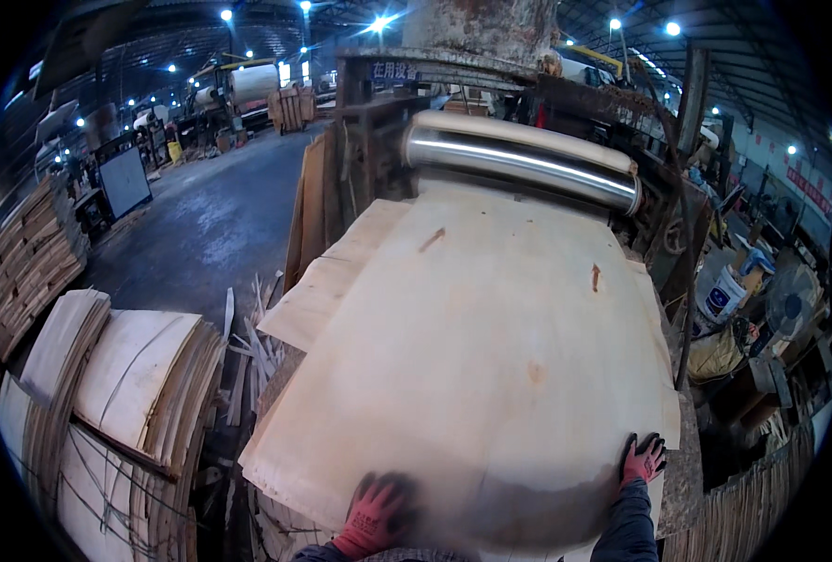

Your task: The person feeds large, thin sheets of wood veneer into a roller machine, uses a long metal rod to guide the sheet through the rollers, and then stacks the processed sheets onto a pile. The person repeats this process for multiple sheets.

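Observation:
A large pale wood veneer sheet (472,318) lies in front of me, its far end close to a shiny metal roller (528,169). Other veneer edges stick out from under it on the left. My left hand (377,513), in a red glove with black fingers, is over the near edge of the sheet. Its fingers are blurred but look stretched out, and I cannot tell whether they touch the wood. At the near right corner, my right hand (643,459) rests on the sheet's edge in a matching glove, fingers spread. Neither hand visibly holds anything.
Bundled veneer stacks (140,375) stand at the left, with thin wood scraps (259,342) beside the pile. A rusty machine frame (378,155) surrounds the rollers. To the right are a white bucket (721,298) and a fan (793,302). Dark floor (205,220) stretches away at far left.

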`<state>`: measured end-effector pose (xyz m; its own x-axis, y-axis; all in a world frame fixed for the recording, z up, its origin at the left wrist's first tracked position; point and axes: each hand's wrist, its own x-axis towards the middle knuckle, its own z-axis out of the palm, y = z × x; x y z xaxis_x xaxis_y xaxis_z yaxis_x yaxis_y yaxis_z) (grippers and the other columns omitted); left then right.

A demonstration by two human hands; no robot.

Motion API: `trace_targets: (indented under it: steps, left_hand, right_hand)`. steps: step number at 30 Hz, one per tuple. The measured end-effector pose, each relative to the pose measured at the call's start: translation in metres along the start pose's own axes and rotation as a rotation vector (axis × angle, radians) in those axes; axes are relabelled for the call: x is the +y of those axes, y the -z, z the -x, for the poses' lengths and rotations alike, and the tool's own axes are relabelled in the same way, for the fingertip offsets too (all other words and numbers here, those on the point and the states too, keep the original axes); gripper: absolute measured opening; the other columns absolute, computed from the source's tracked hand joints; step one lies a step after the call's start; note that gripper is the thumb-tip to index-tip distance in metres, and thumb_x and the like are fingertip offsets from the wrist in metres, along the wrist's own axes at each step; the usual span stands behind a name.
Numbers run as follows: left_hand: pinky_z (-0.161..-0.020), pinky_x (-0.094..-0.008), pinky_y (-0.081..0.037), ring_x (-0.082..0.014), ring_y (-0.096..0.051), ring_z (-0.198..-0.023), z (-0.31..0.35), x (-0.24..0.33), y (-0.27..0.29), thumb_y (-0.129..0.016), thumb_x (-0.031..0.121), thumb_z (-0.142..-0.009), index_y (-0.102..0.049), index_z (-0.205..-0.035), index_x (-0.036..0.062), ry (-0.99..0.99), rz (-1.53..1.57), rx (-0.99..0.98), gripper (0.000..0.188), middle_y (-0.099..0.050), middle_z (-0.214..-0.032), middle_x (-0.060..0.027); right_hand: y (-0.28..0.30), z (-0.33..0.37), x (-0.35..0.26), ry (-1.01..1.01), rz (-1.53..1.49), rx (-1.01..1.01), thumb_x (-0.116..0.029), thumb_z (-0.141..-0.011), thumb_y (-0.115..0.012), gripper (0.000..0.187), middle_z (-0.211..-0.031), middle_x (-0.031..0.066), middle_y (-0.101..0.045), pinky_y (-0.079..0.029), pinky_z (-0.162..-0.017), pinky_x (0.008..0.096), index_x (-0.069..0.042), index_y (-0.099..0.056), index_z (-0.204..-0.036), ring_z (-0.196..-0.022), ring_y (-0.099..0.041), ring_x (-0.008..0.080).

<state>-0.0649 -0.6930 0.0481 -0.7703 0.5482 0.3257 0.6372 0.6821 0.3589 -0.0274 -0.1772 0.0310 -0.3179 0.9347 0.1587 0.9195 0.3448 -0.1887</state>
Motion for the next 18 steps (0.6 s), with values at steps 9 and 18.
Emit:
trace_targets:
  steps: [9, 18]
  left_hand:
    - [-0.101, -0.0486, -0.024, -0.0284, -0.038, -0.118, -0.014, 0.024, 0.027, -0.061, 0.033, -0.071, -0.051, -0.117, 0.009, 0.012, 0.02, 0.016, 0.054, -0.045, -0.124, -0.0117]
    - [-0.101, -0.0496, -0.023, -0.0299, -0.038, -0.118, -0.013, 0.021, 0.027, -0.063, 0.032, -0.067, -0.053, -0.112, 0.0077, -0.005, 0.035, 0.019, 0.052, -0.045, -0.124, -0.0137]
  right_hand:
    - [0.002, 0.002, -0.003, -0.016, 0.017, -0.002, -0.054, -0.078, -0.047, 0.07, -0.14, 0.0072, -0.028, -0.013, -0.106, 0.0442, -0.015, -0.033, -0.134, -0.129, -0.024, 0.0273]
    - [0.006, 0.003, -0.004, -0.019, 0.019, -0.029, -0.054, -0.079, -0.047, 0.07, -0.141, 0.0069, -0.026, -0.012, -0.106, 0.0446, -0.015, -0.031, -0.135, -0.13, -0.022, 0.0262]
